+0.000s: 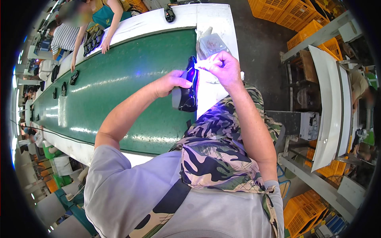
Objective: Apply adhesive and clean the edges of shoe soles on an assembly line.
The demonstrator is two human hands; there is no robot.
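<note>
A glossy black shoe point(188, 99) is held up on its side over the right end of the green conveyor belt point(107, 107). My left hand point(171, 82) grips it, with the thumb across its side and the other fingers hidden behind. In the fingertips of my right hand point(226, 68) is pinched a white cloth point(204, 64), which meets the shoe's upper right edge. Bright violet-blue light falls on the cloth and shoe, washing out detail there. Just beyond my right hand sits a translucent plastic container point(212, 44) on the white table point(216, 20).
Several black shoes point(74, 77) lie along the belt's far left. Across it, a co-worker's arms point(115, 25) reach toward a row of shoes point(93, 39). Another black shoe point(169, 15) rests on the far white ledge. Orange crates point(274, 10) are stacked at the upper right.
</note>
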